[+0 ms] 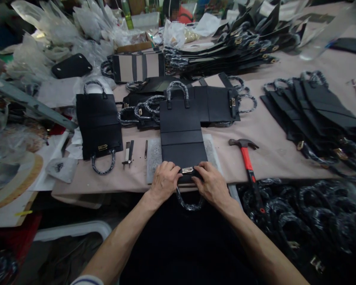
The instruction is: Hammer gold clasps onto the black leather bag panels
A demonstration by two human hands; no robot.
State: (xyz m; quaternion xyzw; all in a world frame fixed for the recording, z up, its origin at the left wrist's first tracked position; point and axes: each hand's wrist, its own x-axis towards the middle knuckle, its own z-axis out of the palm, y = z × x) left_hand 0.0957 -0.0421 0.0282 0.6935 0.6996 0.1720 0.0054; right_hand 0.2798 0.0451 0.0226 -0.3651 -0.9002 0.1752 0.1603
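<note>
A black handbag panel [182, 122] lies unfolded in front of me, with plastic-wrapped handles at its far and near ends. Its near end carries a gold metal clasp [187, 170]. My left hand [164, 180] pinches the panel's edge just left of the clasp. On the right side, my right hand [212, 182] grips the same end with thumb and fingers. The near handle [191, 206] hangs over the table edge between my wrists. Beneath the panel is a pale slab [154, 158].
A hammer [246, 158] with a red and black handle lies at right, its grip past the table edge. Left are a slim punch [146, 149], a small metal tool [127, 154] and another bag panel [99, 122]. More panels [311, 103] are stacked right; wrapped handles [284, 209] fill the space below.
</note>
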